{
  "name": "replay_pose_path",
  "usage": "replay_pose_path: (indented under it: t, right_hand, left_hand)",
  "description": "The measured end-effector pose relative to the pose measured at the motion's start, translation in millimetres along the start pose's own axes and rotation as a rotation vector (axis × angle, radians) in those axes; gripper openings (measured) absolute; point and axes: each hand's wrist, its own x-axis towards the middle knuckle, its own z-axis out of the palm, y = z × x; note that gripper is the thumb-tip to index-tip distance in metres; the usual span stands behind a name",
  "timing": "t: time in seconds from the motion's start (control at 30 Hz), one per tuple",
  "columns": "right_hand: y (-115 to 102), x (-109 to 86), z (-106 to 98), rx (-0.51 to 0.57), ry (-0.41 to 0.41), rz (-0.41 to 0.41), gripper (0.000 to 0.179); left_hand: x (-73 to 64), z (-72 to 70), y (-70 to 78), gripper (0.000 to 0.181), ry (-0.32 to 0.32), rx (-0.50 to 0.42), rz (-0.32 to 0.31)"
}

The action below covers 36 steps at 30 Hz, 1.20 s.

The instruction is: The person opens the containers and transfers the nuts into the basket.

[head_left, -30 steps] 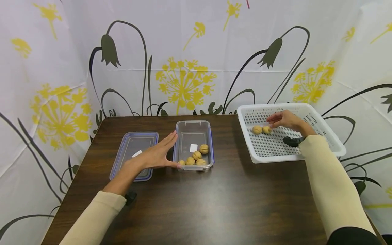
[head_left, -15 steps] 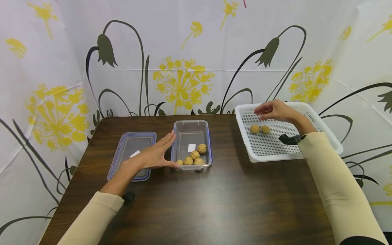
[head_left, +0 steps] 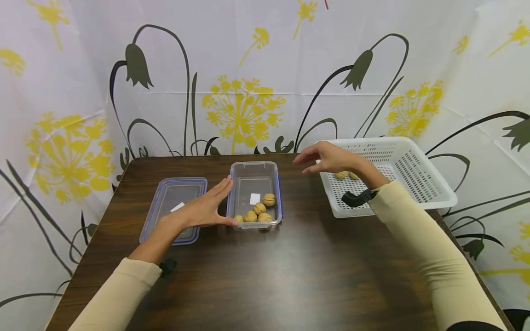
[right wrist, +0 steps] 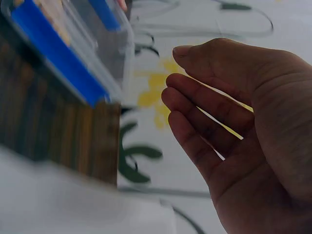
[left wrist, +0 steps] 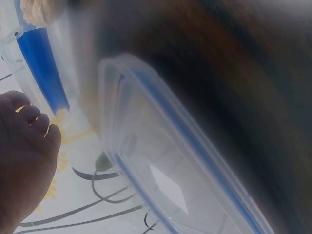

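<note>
A clear plastic food container (head_left: 253,177) with blue side clips stands at mid-table, with several walnuts (head_left: 259,208) gathered at its near end. My left hand (head_left: 200,210) rests along its left side, fingers straight and thumb at the near left corner. My right hand (head_left: 331,158) hangs over the left edge of a white perforated basket (head_left: 430,179), fingertips past the rim toward the container. The right wrist view shows its fingers (right wrist: 195,107) loosely bent, with nothing visible between them and the thumb. Two walnuts (head_left: 341,175) in the basket are partly hidden behind this hand.
A clear lid with a blue seal (head_left: 171,191) lies left of the container, partly under my left forearm. Behind the dark wooden table (head_left: 265,276) hangs a white curtain (head_left: 281,55) with printed flowers.
My right hand has risen out of the basket and moved left, toward the container. Both walnuts remain in the basket. My left hand keeps its place at the container.
</note>
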Motion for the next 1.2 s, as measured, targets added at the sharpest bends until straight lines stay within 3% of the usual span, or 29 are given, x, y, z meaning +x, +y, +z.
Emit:
replay_pose_path:
  t: [0.3,0.57,0.83,1.2]
  right_hand:
    - [-24.9,48.4,41.9,0.019,-0.129,-0.084,0.036]
    - [-29.2,80.5,76.1,-0.076,-0.227,-0.171,0.038]
    - [-26.9,95.9,104.4,-0.061,-0.308,-0.143,0.039]
    - [-25.9,103.9,127.0,-0.148,-0.360,-0.106,0.040]
  left_hand:
    - [-3.2,-3.1,-3.0,0.128,-0.001,-0.008,-0.012]
    - [-3.3,-4.5,-3.2,0.126,0.004,-0.018,-0.009]
    - [-4.2,-4.3,-2.5,0.126,0.003,-0.026,-0.011]
    - [-2.3,-3.8,0.1,0.127,-0.012,-0.018,-0.009]
